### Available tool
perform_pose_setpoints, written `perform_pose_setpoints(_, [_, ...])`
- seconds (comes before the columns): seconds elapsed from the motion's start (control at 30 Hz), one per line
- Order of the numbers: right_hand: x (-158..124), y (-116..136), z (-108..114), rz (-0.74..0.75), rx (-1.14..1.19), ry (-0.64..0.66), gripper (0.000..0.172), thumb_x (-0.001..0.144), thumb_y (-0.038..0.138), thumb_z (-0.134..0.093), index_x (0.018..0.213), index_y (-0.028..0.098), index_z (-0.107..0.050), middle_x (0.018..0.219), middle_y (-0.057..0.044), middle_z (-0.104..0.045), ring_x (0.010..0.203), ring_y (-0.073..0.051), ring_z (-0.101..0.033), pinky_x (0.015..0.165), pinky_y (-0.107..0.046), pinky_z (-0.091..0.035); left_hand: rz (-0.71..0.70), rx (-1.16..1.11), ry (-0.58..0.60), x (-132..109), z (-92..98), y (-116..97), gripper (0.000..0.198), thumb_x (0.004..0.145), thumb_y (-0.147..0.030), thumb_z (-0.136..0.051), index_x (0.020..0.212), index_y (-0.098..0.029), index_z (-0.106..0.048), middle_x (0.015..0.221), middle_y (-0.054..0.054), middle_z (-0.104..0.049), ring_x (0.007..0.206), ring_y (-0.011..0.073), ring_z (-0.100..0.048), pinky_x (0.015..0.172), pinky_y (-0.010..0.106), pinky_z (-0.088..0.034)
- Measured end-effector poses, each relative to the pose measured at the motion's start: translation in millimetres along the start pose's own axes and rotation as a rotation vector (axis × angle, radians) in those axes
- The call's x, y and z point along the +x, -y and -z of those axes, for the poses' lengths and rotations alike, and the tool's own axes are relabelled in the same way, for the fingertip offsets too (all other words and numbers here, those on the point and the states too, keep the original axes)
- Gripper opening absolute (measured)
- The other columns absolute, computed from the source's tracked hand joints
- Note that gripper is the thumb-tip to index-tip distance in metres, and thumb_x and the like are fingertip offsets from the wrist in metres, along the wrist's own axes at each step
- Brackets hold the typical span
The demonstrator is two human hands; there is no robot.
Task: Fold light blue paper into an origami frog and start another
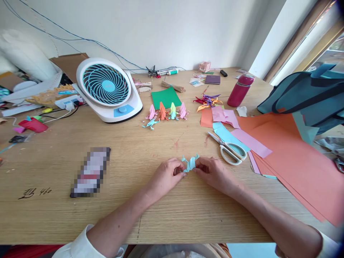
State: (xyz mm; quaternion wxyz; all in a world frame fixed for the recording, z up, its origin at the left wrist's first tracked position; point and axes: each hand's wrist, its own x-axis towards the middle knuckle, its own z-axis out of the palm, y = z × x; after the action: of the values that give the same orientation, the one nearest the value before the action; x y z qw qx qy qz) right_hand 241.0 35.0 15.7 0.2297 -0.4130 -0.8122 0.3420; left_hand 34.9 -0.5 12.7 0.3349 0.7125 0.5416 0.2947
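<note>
Between my two hands is a small light-blue folded paper figure, just above or on the wooden table. My left hand pinches its left side with thumb and forefinger. At its right side, the fingers of my right hand are closed on it as well. Farther back stand several similar paper figures in pink, orange and green, with another light-blue folded figure lying in front of them. Scissors with white handles rest to the right of my right hand, partly over a light-blue paper strip.
A white fan stands at the back left, and a blurred-out phone lies in front of it. Large orange paper sheets cover the right side. Behind them are a dark pink bottle, a teal bag and a green sheet.
</note>
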Motion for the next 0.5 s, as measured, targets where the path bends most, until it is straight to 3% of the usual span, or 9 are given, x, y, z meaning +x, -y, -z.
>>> perform_pose_setpoints(0.17, [0, -1, -4, 0.068, -0.114, -0.036, 0.015, 0.085, 0.016, -0.058, 0.072, 0.019, -0.053, 0.063, 0.003, -0.054, 0.059, -0.012, -0.046, 0.064, -0.027, -0.033, -0.1, 0.129, -0.042, -8, -1.1, 7, 0.016, 0.079, -0.01, -0.069, 0.086, -0.018, -0.057, 0.088, -0.001, -0.056, 0.071, 0.0112, -0.053, 0.065, 0.023, -0.042])
perform_pose_setpoints(0.33, [-2, 1, -6, 0.053, -0.174, -0.076, 0.016, 0.084, 0.016, -0.061, 0.071, 0.019, -0.053, 0.072, 0.001, -0.055, 0.063, -0.012, -0.048, 0.065, -0.027, -0.032, -0.332, 0.301, 0.014, -12, -1.7, 8, 0.008, 0.091, -0.012, -0.056, 0.088, -0.019, -0.056, 0.091, 0.002, -0.055, 0.081, 0.0133, -0.057, 0.074, 0.025, -0.048])
perform_pose_setpoints(0.5, [-2, 2, -7, 0.057, -0.197, -0.082, 0.014, 0.083, 0.014, -0.059, 0.071, 0.019, -0.053, 0.071, 0.001, -0.055, 0.064, -0.013, -0.048, 0.065, -0.027, -0.032, -0.533, 0.421, 0.03, -9, 0.5, 7, 0.029, 0.099, -0.013, -0.042, 0.121, -0.022, -0.058, 0.102, 0.006, -0.061, 0.096, 0.0162, -0.06, 0.087, 0.03, -0.052])
